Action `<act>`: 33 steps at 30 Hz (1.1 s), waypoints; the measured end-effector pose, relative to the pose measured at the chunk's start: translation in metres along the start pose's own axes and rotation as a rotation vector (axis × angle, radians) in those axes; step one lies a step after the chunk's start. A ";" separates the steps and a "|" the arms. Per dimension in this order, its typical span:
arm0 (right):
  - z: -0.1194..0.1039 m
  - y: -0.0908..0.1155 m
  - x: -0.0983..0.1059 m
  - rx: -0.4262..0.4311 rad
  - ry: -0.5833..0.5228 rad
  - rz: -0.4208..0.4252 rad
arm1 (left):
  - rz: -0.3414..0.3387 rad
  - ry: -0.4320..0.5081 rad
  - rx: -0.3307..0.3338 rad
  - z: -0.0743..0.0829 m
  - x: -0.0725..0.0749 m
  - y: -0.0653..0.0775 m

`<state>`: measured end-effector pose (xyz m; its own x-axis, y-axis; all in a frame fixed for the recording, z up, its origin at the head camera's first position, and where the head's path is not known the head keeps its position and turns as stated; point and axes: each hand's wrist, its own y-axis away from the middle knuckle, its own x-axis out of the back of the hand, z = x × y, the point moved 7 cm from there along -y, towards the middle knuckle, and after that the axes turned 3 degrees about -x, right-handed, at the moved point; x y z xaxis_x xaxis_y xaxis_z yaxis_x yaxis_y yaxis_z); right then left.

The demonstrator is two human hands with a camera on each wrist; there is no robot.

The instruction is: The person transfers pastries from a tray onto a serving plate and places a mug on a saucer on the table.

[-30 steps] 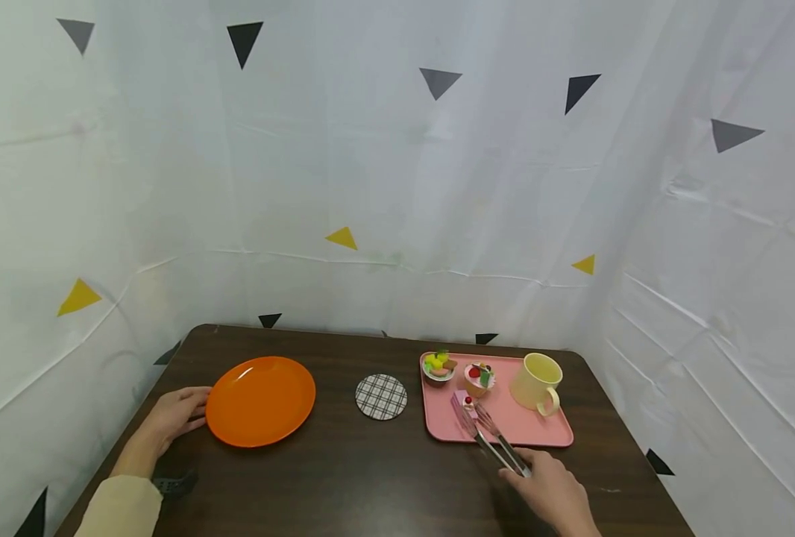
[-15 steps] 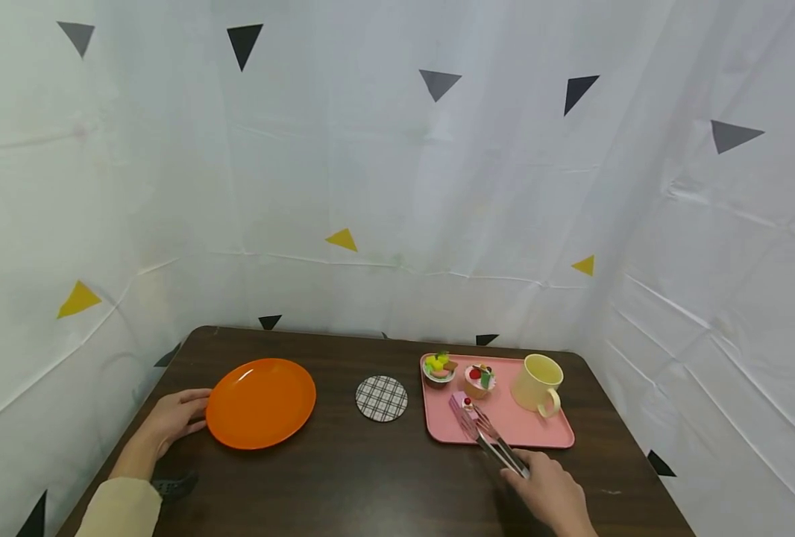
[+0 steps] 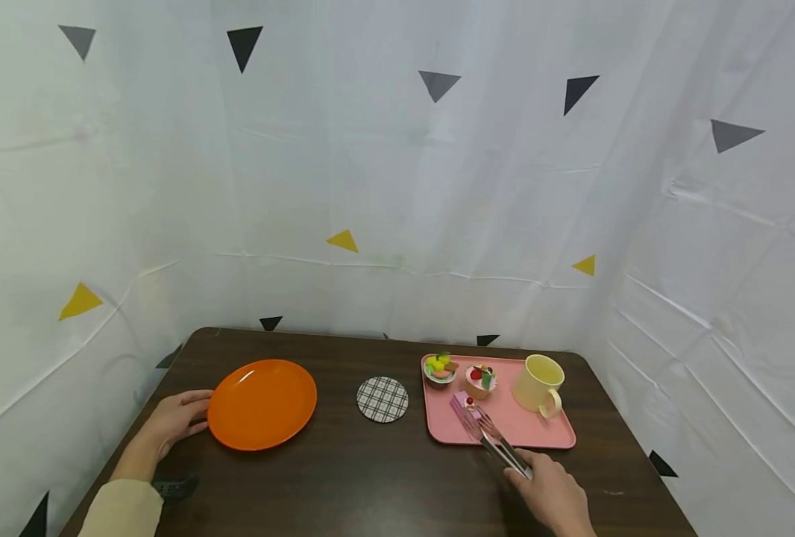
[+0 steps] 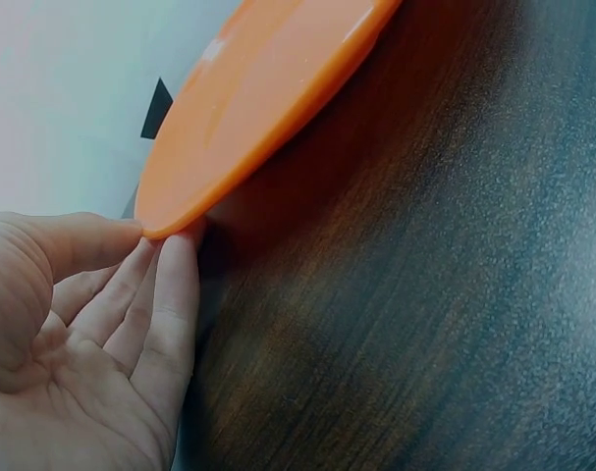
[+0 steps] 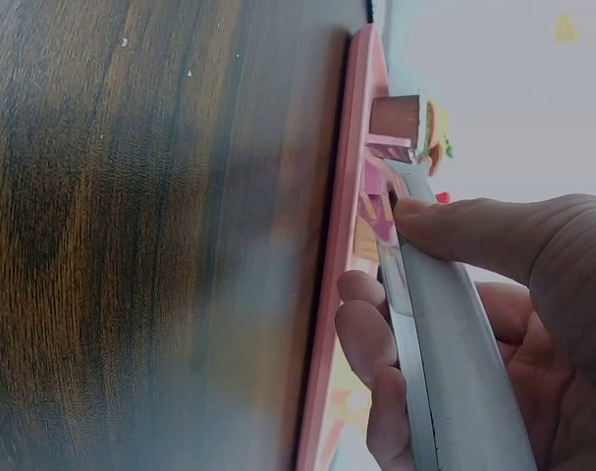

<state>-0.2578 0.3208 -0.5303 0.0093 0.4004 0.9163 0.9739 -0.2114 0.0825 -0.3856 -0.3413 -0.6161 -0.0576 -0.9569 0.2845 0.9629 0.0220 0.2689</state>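
Note:
On the left of the table lies a round orange plate (image 3: pixel 262 404). My left hand (image 3: pixel 177 423) pinches its near-left rim; in the left wrist view the thumb is at the edge, with fingertips (image 4: pixel 180 260) just under the rim. My right hand (image 3: pixel 550 488) grips metal tongs (image 5: pixel 455 363), thumb on one arm and fingers curled round the other. The tongs' tips reach over a pink tray (image 3: pixel 447 429) and stand on either side of a small pink cake slice (image 3: pixel 461 400) topped with a red berry. Part of the slice is hidden behind the tips.
Two cupcakes, one yellow-topped (image 3: pixel 440 370) and one red-topped (image 3: pixel 481 379), sit at the tray's back left. A yellow mug (image 3: pixel 537 384) stands at its right. Between plate and tray lies a checked round coaster (image 3: pixel 382 400). White curtains surround the dark table (image 3: pixel 344 485).
The two arms of the tongs stand slightly closer together around the cake slice. My left hand and the orange plate have stayed in place.

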 end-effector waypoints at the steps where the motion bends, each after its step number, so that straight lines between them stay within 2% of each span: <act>1: 0.001 0.000 0.000 0.000 0.000 0.000 | 0.001 0.000 0.001 0.000 0.000 0.000; 14: 0.000 0.000 0.002 -0.009 -0.001 0.010 | 0.008 0.003 -0.011 0.000 0.000 -0.001; 21: -0.002 0.001 0.000 -0.044 -0.023 -0.016 | -0.001 0.032 -0.021 0.002 -0.003 0.003; 33: -0.009 0.002 0.003 -0.027 -0.015 0.009 | 0.003 0.048 -0.024 0.004 -0.004 0.007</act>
<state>-0.2584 0.3134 -0.5232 0.0218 0.4117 0.9110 0.9674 -0.2388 0.0848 -0.3793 -0.3364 -0.6116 -0.0429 -0.9696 0.2409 0.9692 0.0181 0.2454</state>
